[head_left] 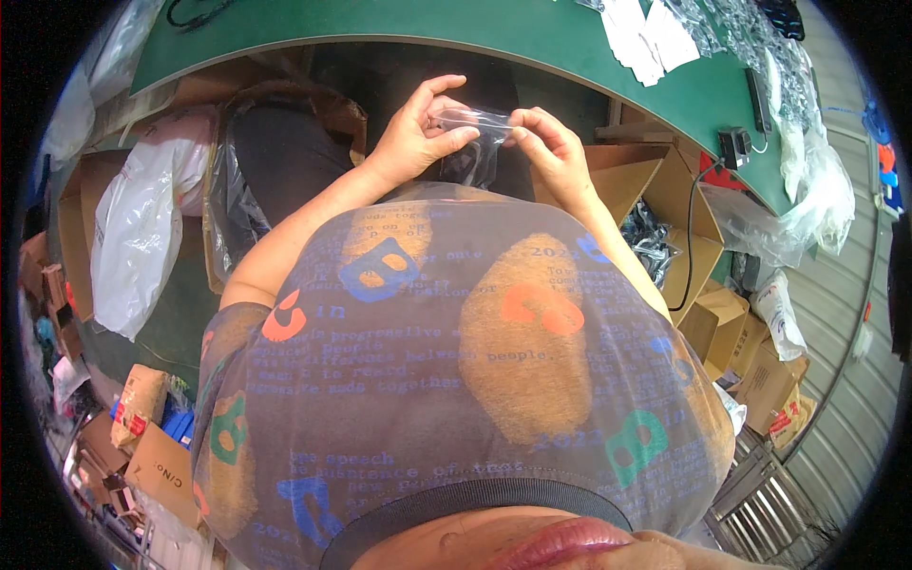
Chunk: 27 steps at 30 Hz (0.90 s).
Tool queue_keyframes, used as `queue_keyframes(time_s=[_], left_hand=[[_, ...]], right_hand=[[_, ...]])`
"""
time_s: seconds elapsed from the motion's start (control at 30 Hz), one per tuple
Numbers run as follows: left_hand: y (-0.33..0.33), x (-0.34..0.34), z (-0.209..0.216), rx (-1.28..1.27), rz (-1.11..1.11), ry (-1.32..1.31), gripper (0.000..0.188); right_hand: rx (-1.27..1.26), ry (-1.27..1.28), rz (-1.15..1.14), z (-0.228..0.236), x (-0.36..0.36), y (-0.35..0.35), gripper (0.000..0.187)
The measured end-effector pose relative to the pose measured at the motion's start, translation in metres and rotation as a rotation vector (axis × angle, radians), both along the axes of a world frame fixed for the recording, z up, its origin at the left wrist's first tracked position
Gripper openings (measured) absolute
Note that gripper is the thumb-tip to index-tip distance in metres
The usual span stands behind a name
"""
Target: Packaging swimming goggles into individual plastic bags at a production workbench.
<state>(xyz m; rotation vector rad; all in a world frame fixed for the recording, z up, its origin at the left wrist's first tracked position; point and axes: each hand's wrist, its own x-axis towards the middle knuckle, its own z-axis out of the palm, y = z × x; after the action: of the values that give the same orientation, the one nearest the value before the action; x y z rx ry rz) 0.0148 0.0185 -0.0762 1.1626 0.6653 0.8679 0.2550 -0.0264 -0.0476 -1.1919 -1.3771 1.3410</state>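
Note:
A small clear plastic bag [483,152] is stretched between my two hands, just in front of my body and below the table's near edge. My left hand [415,135] holds one side of the bag between thumb and fingers, its index finger reaching out above. On the other side, my right hand [553,152] pinches the bag's edge between thumb and forefinger. The lower part of the bag hangs down over my dark-clothed lap. Whether anything is inside it, I cannot tell.
Ahead curves a green table [418,21] with white papers [651,43] and clear wrap at right. A black cable [692,228] hangs from its right side near an open cardboard box [698,242] of dark bagged items. At left are a plastic-lined box [285,95] and a white bag [142,237].

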Motion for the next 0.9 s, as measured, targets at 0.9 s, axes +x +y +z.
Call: queue_keyframes(time_s=[0.9], left_hand=[[-0.003, 0.002, 0.001, 0.0, -0.007, 0.016, 0.071]], right_hand=[[0.169, -0.126, 0.008, 0.002, -0.006, 0.007, 0.012]])
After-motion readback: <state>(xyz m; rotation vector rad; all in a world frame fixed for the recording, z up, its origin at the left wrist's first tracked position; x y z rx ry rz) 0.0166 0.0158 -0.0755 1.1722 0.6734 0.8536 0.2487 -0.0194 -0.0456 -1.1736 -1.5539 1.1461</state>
